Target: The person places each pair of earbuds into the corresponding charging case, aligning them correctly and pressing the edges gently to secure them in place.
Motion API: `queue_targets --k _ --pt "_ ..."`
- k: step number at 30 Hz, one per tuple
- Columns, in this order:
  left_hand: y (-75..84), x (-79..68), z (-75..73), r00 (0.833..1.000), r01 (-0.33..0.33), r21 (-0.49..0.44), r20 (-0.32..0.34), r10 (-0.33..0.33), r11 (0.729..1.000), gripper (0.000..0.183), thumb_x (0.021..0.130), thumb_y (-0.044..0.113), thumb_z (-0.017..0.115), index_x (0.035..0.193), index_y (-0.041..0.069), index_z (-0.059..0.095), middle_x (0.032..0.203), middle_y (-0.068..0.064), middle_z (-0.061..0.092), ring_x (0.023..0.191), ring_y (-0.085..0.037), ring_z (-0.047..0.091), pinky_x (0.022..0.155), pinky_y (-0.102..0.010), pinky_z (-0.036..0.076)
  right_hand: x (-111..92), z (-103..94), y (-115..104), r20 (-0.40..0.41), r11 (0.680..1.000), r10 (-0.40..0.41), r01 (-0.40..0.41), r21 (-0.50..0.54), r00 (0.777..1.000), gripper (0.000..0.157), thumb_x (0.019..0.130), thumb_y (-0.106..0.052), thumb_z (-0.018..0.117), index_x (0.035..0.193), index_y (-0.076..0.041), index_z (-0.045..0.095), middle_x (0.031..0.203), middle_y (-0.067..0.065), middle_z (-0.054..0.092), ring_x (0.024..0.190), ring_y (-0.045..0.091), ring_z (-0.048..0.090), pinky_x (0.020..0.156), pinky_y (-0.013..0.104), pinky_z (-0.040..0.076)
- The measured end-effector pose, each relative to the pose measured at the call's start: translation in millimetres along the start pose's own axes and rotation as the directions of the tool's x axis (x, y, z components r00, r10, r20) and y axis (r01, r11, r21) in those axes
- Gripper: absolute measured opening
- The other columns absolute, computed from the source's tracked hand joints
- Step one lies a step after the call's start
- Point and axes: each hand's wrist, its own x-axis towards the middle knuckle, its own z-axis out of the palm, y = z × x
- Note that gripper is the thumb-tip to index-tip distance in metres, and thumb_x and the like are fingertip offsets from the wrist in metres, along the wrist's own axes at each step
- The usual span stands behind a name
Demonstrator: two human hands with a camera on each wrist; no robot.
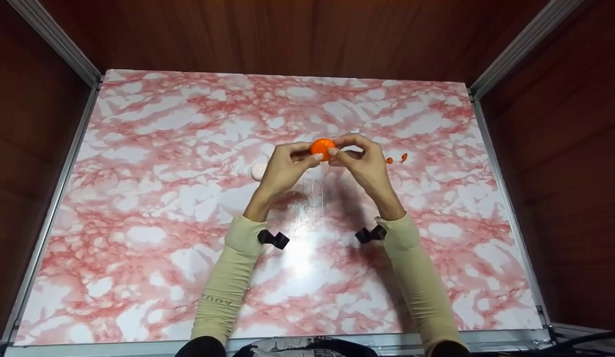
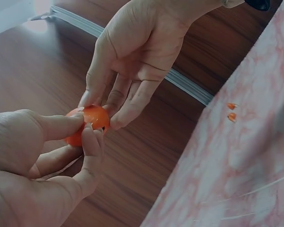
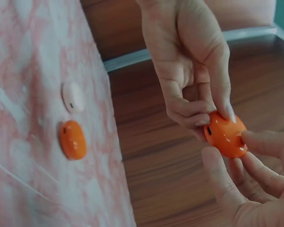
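Note:
A glossy orange earbud case [image 1: 322,147], rounded with a small dark slot, is held above the table between both hands. The left hand [image 1: 283,167] pinches its left side with thumb and fingers. On the other side, the right hand [image 1: 366,166] grips it too, thumb on the front face. In the right wrist view the held case [image 3: 226,137] appears shut, though fingers cover part of it. Two small orange earbuds [image 2: 232,116] lie on the table to the right of the right hand.
Beside the left hand, a white case [image 3: 73,97] and a second orange case [image 3: 73,140] rest on the pink marbled table [image 1: 153,238]. From the head view, that orange one is hidden. Brown wood-look panels [image 1: 268,37] wall in the table's back and sides.

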Motion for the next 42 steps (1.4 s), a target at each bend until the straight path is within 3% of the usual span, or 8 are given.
queue_targets --k 8,18,28,35,42 --pt "9.4 -7.7 -3.9 1.0 -0.016 -0.034 0.018 0.016 0.999 0.03 0.099 0.01 0.074 0.127 0.002 0.074 0.123 -0.016 0.076 0.107 -0.021 0.074 0.096 -0.033 0.063 1 -1.4 -11 0.047 0.988 -0.049 0.055 -0.142 0.998 0.022 0.094 -0.015 0.08 0.112 -0.001 0.077 0.107 0.006 0.076 0.1 0.021 0.073 0.087 0.03 0.064" --pt "10.3 -12.1 -7.7 0.996 -0.024 -0.159 0.083 0.038 0.987 0.033 0.098 0.003 0.072 0.13 -0.004 0.071 0.126 -0.025 0.074 0.111 -0.028 0.077 0.098 -0.038 0.063 0 0.2 -10 0.09 0.984 -0.05 0.065 -0.168 0.995 0.021 0.095 -0.014 0.079 0.112 -0.002 0.079 0.108 0.007 0.077 0.103 0.02 0.072 0.09 0.028 0.062" --pt "15.0 -11.3 -9.0 0.994 -0.069 -0.119 0.072 0.078 0.99 0.032 0.097 0.006 0.074 0.128 -0.003 0.073 0.123 -0.024 0.076 0.109 -0.026 0.078 0.097 -0.037 0.064 3 3.0 -15 0.078 0.989 -0.059 0.069 -0.134 0.995 0.018 0.095 -0.011 0.078 0.109 0.001 0.079 0.105 0.008 0.078 0.099 0.021 0.074 0.09 0.027 0.062" --pt "13.0 -12.7 -10.9 0.997 -0.05 -0.11 0.058 0.057 0.993 0.033 0.098 0.005 0.073 0.129 -0.002 0.072 0.123 -0.023 0.076 0.109 -0.026 0.078 0.096 -0.036 0.064 3 5.8 -12 0.083 0.989 -0.069 0.079 -0.122 0.994 0.019 0.095 -0.013 0.079 0.108 0.0 0.08 0.105 0.009 0.077 0.098 0.021 0.073 0.091 0.028 0.061" --pt "9.5 -12.4 -9.5 0.993 -0.08 -0.095 0.076 0.088 0.992 0.034 0.097 0.005 0.074 0.13 -0.001 0.072 0.124 -0.022 0.076 0.112 -0.027 0.077 0.098 -0.036 0.063 5 5.7 -10 0.051 0.984 -0.054 0.062 -0.168 0.997 0.021 0.099 -0.017 0.074 0.111 -0.001 0.08 0.102 0.003 0.079 0.091 0.017 0.075 0.084 0.028 0.061"
